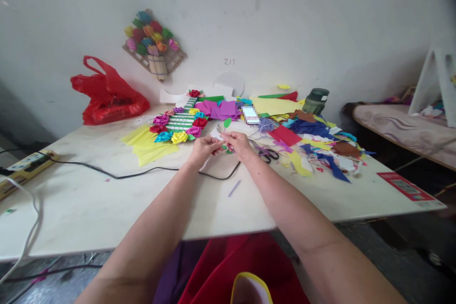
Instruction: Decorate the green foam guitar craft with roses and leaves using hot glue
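My left hand and my right hand meet over the middle of the table, fingers pinched together. Between their fingertips is a small white piece, perhaps paper; its exact kind is too small to tell. A green paper leaf shows just above my right fingers, and bits of green lie below them. Left of my hands lies a guitar-shaped decoration edged with colourful paper flowers. Black-handled scissors rest beside my right wrist. Nearer me lies a thin purple strip.
A black cable crosses the white table toward a power strip. Behind are a red plastic bag, yellow paper and purple paper. Coloured scraps and a green bottle occupy the right.
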Motion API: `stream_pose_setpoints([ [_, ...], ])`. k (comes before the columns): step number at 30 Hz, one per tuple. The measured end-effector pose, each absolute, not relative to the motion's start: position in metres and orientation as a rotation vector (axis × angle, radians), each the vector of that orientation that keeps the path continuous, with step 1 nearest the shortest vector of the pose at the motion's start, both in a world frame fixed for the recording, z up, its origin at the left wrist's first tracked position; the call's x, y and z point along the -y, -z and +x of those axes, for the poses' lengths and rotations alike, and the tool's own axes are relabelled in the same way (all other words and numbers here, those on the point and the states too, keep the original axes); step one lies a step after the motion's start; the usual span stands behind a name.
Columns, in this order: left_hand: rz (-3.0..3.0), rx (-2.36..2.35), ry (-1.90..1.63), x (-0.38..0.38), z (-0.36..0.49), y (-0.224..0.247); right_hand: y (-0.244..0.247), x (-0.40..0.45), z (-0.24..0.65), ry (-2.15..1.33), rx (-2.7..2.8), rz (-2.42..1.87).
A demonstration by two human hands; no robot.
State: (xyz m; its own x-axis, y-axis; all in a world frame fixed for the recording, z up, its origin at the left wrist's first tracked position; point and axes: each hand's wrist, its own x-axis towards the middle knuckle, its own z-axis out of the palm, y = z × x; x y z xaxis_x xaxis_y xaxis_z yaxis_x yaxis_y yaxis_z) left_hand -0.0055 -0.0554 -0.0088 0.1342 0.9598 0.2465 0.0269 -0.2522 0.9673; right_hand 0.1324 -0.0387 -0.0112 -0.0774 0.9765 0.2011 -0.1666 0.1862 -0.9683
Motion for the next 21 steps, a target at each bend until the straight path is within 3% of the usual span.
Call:
stream_pose_setpoints([
  [21, 1.447, -0.840, -1.096, 0.0568, -0.0099, 0.0081, 0.0105, 0.0392, 0.1330, -1.224, 1.248, -0.894],
])
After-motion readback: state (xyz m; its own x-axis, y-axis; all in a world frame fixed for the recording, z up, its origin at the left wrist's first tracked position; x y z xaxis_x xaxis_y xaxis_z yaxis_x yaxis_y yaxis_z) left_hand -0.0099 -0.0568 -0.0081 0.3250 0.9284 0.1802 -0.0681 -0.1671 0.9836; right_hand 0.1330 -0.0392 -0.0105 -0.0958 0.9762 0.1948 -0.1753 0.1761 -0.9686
